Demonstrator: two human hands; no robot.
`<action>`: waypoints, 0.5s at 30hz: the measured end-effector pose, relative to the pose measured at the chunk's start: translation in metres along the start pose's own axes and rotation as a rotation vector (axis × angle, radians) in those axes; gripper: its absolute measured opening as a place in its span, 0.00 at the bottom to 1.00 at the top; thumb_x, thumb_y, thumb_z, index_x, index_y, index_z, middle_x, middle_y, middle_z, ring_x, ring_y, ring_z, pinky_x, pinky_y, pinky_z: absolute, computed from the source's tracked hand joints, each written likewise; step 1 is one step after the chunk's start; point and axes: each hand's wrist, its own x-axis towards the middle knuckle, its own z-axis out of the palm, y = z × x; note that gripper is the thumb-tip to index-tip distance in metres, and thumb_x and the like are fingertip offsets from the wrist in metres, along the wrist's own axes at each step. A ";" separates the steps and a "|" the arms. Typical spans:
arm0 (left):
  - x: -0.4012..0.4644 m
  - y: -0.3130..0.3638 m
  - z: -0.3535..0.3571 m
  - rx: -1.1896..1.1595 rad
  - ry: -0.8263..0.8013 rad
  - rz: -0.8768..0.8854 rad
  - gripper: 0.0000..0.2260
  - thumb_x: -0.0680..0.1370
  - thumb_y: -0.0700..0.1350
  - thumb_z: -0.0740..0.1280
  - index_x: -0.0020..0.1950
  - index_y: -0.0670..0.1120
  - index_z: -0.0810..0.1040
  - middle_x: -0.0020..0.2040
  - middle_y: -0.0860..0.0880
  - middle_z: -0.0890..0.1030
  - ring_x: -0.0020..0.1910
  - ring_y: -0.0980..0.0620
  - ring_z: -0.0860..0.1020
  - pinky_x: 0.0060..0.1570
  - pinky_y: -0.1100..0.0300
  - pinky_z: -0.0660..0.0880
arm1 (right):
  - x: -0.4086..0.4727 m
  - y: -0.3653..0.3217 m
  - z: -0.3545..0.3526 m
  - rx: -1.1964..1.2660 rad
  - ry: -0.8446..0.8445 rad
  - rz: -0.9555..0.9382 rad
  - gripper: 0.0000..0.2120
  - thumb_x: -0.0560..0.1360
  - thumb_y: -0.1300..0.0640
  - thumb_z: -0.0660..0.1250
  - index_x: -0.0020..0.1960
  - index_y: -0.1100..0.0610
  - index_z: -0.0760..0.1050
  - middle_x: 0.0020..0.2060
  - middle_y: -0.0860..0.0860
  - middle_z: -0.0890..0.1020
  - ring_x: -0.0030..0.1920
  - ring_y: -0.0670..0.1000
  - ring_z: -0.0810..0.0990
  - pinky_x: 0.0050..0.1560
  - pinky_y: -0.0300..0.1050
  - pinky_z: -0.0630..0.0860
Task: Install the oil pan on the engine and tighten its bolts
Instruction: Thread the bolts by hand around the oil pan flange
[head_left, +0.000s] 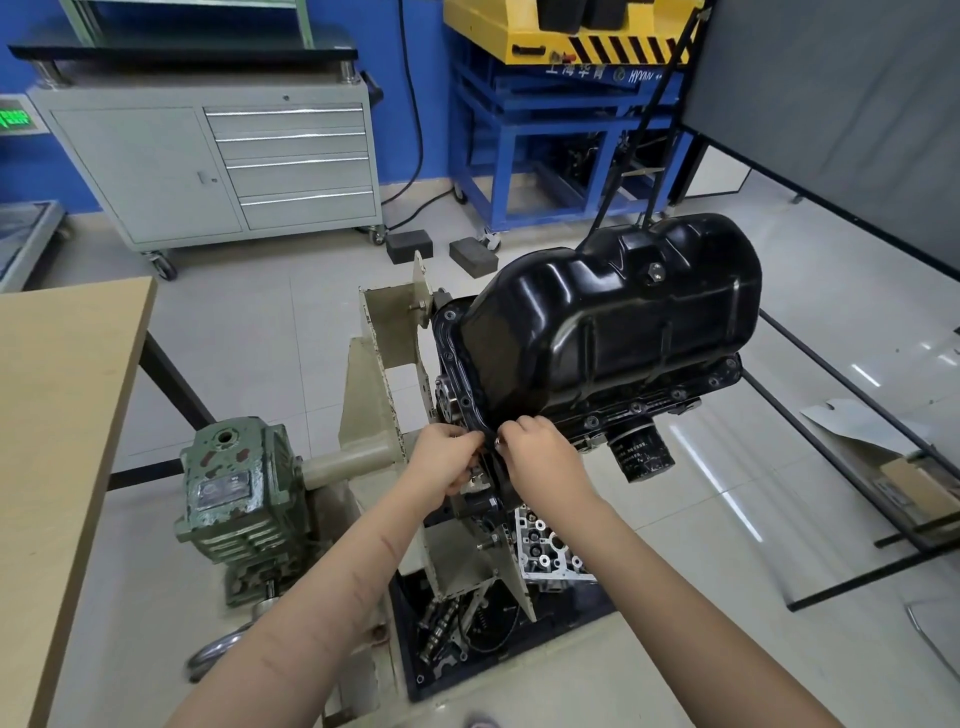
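We see the black oil pan (618, 322) sitting on top of the upturned engine (597, 415), which is carried on a cream-coloured stand (395, 364); the pan's flange lies along the engine's edge, and small bolts (636, 408) show in the holes along its near side. A silver plug (655, 270) sticks out of the pan's upper wall, and a black oil filter (641, 457) hangs from the engine just below the near flange. Both of our hands meet at the near left corner of the pan. Our left hand (447, 460) has its fingers curled in against the corner of the flange, though we cannot tell exactly what they grip there. Our right hand (540, 457) is right beside it, fingertips pinched on a small silvery bolt (497, 441) at that same corner. To the left of the stand sits a worn green gearbox (234, 493) joined to it by a pale shaft, and further left the edge of a wooden counter (57, 415) comes into view. Below the engine, a dark tray (498, 654) on the stand's base holds loose metal parts, and a silvery cylinder head (550, 551) rests just above it. Across the tiled floor stand a grey drawer cabinet (218, 161) and a blue and yellow lift cart (566, 104), well apart from the engine.
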 end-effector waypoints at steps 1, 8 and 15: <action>0.000 0.000 0.000 0.002 -0.002 0.000 0.12 0.77 0.40 0.61 0.33 0.43 0.68 0.25 0.48 0.66 0.14 0.57 0.59 0.16 0.71 0.52 | 0.000 0.000 -0.001 -0.018 -0.009 -0.009 0.11 0.81 0.59 0.53 0.58 0.60 0.70 0.54 0.54 0.75 0.58 0.53 0.70 0.52 0.42 0.68; 0.000 -0.001 -0.001 -0.010 -0.011 -0.004 0.12 0.77 0.39 0.61 0.33 0.43 0.68 0.25 0.47 0.65 0.13 0.57 0.58 0.17 0.72 0.52 | -0.002 -0.013 -0.015 -0.179 0.158 -0.037 0.15 0.55 0.54 0.81 0.31 0.58 0.76 0.25 0.51 0.77 0.28 0.50 0.78 0.22 0.36 0.70; 0.000 0.000 -0.001 -0.003 -0.015 0.006 0.11 0.77 0.38 0.61 0.34 0.42 0.69 0.24 0.48 0.65 0.13 0.57 0.58 0.17 0.72 0.52 | -0.001 -0.016 -0.017 -0.233 0.206 -0.055 0.19 0.48 0.50 0.83 0.24 0.55 0.73 0.20 0.48 0.73 0.22 0.45 0.75 0.17 0.34 0.66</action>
